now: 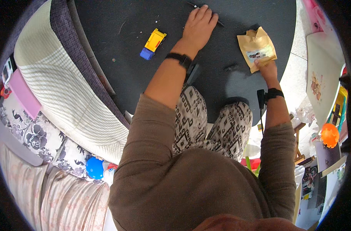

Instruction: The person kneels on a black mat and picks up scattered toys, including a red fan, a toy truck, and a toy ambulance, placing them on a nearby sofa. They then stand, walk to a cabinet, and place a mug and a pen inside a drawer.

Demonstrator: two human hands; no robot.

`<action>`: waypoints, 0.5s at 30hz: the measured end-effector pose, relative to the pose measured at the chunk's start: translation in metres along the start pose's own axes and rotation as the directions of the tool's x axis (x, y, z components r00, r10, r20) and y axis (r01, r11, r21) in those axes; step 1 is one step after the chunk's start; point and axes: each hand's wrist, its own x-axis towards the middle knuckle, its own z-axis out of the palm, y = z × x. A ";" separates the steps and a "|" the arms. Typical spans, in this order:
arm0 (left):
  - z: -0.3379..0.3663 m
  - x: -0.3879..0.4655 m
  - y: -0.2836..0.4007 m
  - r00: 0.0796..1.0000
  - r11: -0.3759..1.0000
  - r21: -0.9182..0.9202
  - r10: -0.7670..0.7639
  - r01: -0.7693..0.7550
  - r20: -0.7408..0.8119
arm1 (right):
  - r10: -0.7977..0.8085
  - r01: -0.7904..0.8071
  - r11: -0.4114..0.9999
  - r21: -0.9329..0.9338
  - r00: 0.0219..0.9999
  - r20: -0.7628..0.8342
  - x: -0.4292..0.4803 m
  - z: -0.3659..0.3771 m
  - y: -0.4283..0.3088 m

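Note:
My left hand (200,27) lies palm down across a slim black pen-like tool (220,23) on a dark ribbed mat (114,34). Both ends of the tool stick out from under the fingers; whether they grip it is hidden. At the right, my right hand (268,70) pinches a brown paper pouch (255,42) by its lower edge. The pouch is crumpled at the top and bears a white label with print. Left of my left hand, a toy truck (154,43) with a yellow bed and blue cab rests on the mat.
A small dark object (230,67) lies between my hands, near my knees. White specks dot the mat by the truck. A cream woven cover (71,104) borders the left side. Beyond it are a blue ball (94,168) and a pink panel (25,93). An orange toy (329,135) is at right.

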 end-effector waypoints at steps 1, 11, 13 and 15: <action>-0.002 0.008 0.003 0.993 1.000 -0.010 0.014 -0.013 0.116 | -0.011 0.011 1.000 0.003 1.000 0.004 0.000 0.001 0.002; -0.065 -0.095 -0.039 0.888 0.889 0.015 -0.457 0.457 0.037 | -0.068 0.067 0.997 0.023 0.997 0.034 0.000 -0.001 0.002; -0.075 -0.132 -0.053 0.785 0.799 0.096 -0.601 0.593 0.151 | -0.109 0.096 0.983 0.156 0.991 0.076 -0.004 -0.003 -0.001; -0.079 -0.145 -0.061 0.560 0.690 0.129 -0.669 0.712 0.489 | -0.077 0.081 0.980 0.183 0.997 -0.031 -0.010 -0.004 -0.006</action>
